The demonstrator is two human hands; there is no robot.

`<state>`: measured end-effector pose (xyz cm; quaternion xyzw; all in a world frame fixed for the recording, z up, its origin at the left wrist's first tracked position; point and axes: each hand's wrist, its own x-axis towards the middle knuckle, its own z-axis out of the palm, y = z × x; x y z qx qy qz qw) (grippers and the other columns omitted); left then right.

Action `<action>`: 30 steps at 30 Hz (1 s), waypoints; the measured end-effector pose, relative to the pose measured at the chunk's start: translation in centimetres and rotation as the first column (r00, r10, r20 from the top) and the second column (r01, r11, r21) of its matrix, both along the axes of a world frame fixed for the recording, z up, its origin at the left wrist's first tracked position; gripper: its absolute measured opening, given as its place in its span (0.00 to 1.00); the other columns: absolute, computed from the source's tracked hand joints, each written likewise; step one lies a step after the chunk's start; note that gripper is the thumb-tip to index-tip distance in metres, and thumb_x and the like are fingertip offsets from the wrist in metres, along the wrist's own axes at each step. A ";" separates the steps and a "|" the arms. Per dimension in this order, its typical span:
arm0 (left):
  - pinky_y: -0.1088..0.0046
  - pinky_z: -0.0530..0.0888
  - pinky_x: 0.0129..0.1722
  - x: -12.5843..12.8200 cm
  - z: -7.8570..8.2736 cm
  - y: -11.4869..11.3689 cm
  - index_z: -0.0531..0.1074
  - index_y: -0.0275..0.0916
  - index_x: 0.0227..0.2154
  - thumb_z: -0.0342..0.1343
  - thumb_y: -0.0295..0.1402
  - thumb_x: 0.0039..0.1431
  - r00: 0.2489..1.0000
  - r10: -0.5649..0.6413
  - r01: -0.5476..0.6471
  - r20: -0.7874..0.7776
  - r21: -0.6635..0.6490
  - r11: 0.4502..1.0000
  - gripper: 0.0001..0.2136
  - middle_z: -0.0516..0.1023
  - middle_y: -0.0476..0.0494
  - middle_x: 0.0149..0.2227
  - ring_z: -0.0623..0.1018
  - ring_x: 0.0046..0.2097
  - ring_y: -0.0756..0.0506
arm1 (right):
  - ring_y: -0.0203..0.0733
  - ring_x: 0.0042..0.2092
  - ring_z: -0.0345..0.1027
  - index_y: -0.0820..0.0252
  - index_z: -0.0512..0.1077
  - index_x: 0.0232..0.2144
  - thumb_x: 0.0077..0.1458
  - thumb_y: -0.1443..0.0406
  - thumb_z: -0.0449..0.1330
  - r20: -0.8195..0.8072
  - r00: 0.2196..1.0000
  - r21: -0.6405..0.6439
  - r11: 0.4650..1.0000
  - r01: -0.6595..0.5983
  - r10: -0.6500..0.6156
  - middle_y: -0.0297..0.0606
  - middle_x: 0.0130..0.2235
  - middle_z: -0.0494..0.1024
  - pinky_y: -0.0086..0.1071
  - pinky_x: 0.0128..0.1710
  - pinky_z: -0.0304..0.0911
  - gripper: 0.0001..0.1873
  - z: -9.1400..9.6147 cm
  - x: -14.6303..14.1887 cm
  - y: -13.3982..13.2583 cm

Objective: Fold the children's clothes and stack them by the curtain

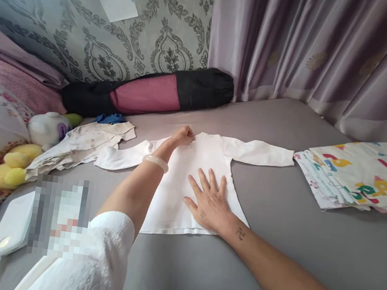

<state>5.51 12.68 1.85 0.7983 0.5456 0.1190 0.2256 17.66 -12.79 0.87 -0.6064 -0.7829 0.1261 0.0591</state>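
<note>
The patterned wall [145, 50] runs to scrolling leafy medallions, grey on paler grey, and beside it the curtain [285, 37] falls in deep, satiny mauve folds. Below them I see the bed [280, 245] under a smooth, matte grey sheet. A long, sausage-shaped bag [146, 92] lies along the wall, black cloth at both ends and pink mesh in the middle. The white shirt [174, 200], soft and thin, lies spread flat mid-bed, hem towards the person, one sleeve straight, the other bent. The straight one's cuff ends at a squared stack [363, 175] of brightly printed cloth; the bent one lies by a creased, cream-coloured pile [84, 143].

The right hand [208, 203] is laid palm down on the shirt's lower body, fingers spread apart, holding nothing. The left hand [183, 136] is at the shoulder beside the neckline, fingers curled together; I cannot tell whether cloth is pinched in them. A smooth, pale bangle [156, 162] rings that forearm.
</note>
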 end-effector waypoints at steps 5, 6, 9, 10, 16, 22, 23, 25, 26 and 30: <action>0.72 0.72 0.38 0.3 -0.3 0.6 0.74 0.35 0.34 0.53 0.29 0.56 1.000 -0.001 0.001 0.025 0.022 1.000 0.06 0.77 0.45 0.31 0.75 0.35 0.47 | 0.65 0.71 0.27 0.53 0.49 0.70 0.65 0.45 0.39 0.008 1.000 0.007 1.000 0.001 -0.001 0.44 0.73 0.40 0.68 0.64 0.26 0.37 -0.1 -0.1 -0.1; 0.70 0.72 0.41 0.4 -0.5 0.5 0.74 0.36 0.34 0.52 0.28 0.57 1.000 0.012 -0.013 0.018 0.054 0.998 0.07 0.77 0.44 0.33 0.75 0.37 0.46 | 0.65 0.71 0.27 0.53 0.49 0.70 0.65 0.45 0.39 0.006 1.000 0.011 1.000 0.003 -0.003 0.44 0.73 0.40 0.68 0.64 0.26 0.37 0.0 -0.1 -0.1; 0.68 0.71 0.46 0.7 -1.4 -0.3 0.72 0.38 0.38 0.49 0.28 0.61 0.998 0.058 -0.052 -0.029 0.185 0.981 0.08 0.76 0.40 0.41 0.76 0.44 0.43 | 0.65 0.71 0.28 0.53 0.50 0.70 0.65 0.45 0.39 -0.005 1.000 0.020 1.000 0.007 -0.007 0.44 0.72 0.40 0.68 0.64 0.25 0.37 0.1 -0.1 -0.2; 0.67 0.71 0.47 0.8 -1.7 -0.7 0.72 0.39 0.39 0.47 0.28 0.62 0.996 0.073 -0.061 -0.045 0.226 0.972 0.08 0.76 0.40 0.43 0.76 0.46 0.43 | 0.65 0.71 0.28 0.53 0.50 0.70 0.65 0.45 0.39 -0.009 1.000 0.021 1.000 0.007 -0.007 0.45 0.72 0.41 0.68 0.64 0.25 0.37 0.1 -0.1 -0.3; 0.65 0.72 0.47 1.3 -2.4 -2.4 0.67 0.39 0.46 0.42 0.29 0.66 0.986 0.142 -0.111 -0.082 0.304 0.946 0.11 0.70 0.36 0.51 0.76 0.48 0.41 | 0.65 0.71 0.27 0.54 0.51 0.70 0.65 0.45 0.41 -0.050 0.999 -0.001 1.000 -0.001 0.001 0.46 0.72 0.41 0.68 0.64 0.25 0.37 0.5 0.1 -0.3; 0.62 0.71 0.50 2.1 -1.9 -4.3 0.64 0.34 0.49 0.44 0.31 0.66 0.974 0.218 -0.185 -0.060 0.340 0.922 0.11 0.65 0.28 0.54 0.74 0.53 0.38 | 0.58 0.71 0.38 0.51 0.59 0.66 0.66 0.49 0.46 -0.104 0.994 0.065 0.998 -0.019 0.026 0.41 0.71 0.52 0.62 0.66 0.31 0.31 0.8 1.4 0.0; 0.62 0.70 0.51 2.3 -1.8 -4.8 0.63 0.33 0.49 0.45 0.31 0.66 0.975 0.219 -0.190 -0.045 0.350 0.917 0.12 0.65 0.27 0.54 0.72 0.55 0.37 | 0.55 0.70 0.43 0.52 0.63 0.64 0.67 0.52 0.47 -0.120 0.992 0.093 0.996 -0.015 0.026 0.41 0.69 0.56 0.57 0.67 0.34 0.27 0.9 1.8 0.2; 0.61 0.69 0.54 2.8 -1.7 -5.8 0.63 0.31 0.49 0.45 0.32 0.66 0.975 0.218 -0.189 -0.035 0.376 0.907 0.12 0.66 0.26 0.53 0.69 0.57 0.36 | 0.48 0.64 0.57 0.54 0.71 0.56 0.67 0.58 0.47 -0.163 0.987 0.121 0.993 0.012 0.008 0.41 0.63 0.68 0.44 0.65 0.45 0.21 1.4 2.7 0.8; 0.60 0.68 0.55 3.1 -1.7 -6.2 0.64 0.30 0.48 0.45 0.32 0.66 0.977 0.210 -0.176 -0.044 0.393 0.902 0.12 0.66 0.26 0.52 0.69 0.57 0.35 | 0.45 0.59 0.64 0.55 0.74 0.52 0.67 0.61 0.47 -0.189 0.982 0.120 0.992 0.037 -0.014 0.41 0.58 0.74 0.38 0.61 0.52 0.19 1.6 3.3 1.2; 0.58 0.65 0.58 4.7 -2.0 -7.9 0.66 0.31 0.49 0.45 0.33 0.66 0.990 0.071 -0.012 -0.120 0.432 0.902 0.14 0.66 0.27 0.54 0.67 0.57 0.35 | 0.42 0.47 0.72 0.57 0.76 0.43 0.66 0.64 0.45 -0.288 0.935 0.150 0.955 0.257 -0.206 0.41 0.45 0.81 0.30 0.48 0.61 0.19 2.3 6.4 3.4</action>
